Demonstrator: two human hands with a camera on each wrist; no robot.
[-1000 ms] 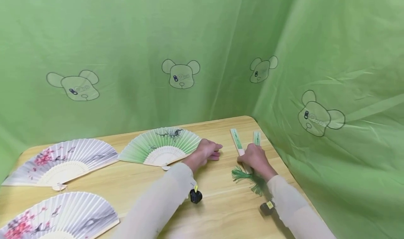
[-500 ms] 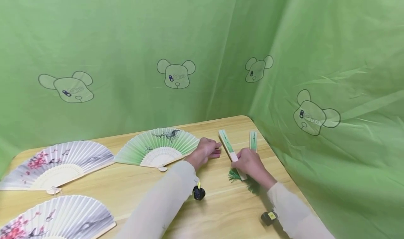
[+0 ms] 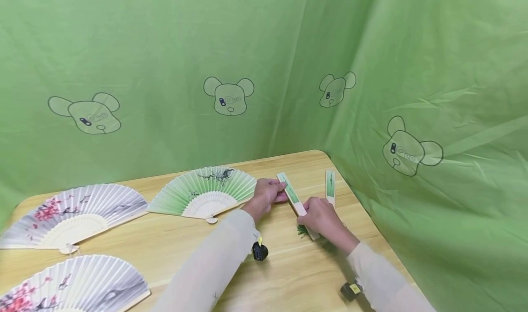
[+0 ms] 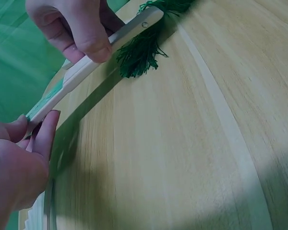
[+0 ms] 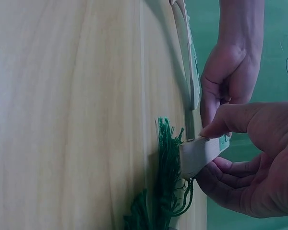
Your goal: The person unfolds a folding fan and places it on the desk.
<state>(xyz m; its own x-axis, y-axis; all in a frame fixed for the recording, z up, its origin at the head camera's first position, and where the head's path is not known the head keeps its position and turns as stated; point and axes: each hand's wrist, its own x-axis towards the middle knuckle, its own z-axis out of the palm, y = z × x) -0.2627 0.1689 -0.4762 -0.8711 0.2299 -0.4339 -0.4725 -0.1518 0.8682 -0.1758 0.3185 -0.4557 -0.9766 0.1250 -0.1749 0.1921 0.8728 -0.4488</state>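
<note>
A folded hand fan [image 3: 290, 194], pale wood with green cloth, slants above the table between my two hands. My right hand [image 3: 323, 218] grips its pale handle end, thumb on one side and fingers on the other. At the green far end, my left hand [image 3: 266, 195] pinches the fan between thumb and fingers, as the left wrist view shows. From the handle hangs a green tassel [image 5: 168, 167], its tips near the wood. A second folded green fan [image 3: 330, 186] lies beyond my right hand, its lower part hidden behind it.
An open green fan [image 3: 218, 186] lies spread left of my left hand. Two open grey fans with pink blossoms, one farther back [image 3: 78, 209] and one in front [image 3: 82, 280], are at the left. Green curtains [image 3: 165, 51] enclose the table [image 3: 284, 275] behind and right.
My right hand has drawn one folded fan leftward, away from the second one, to my left hand. My left fingers have now taken its far end.
</note>
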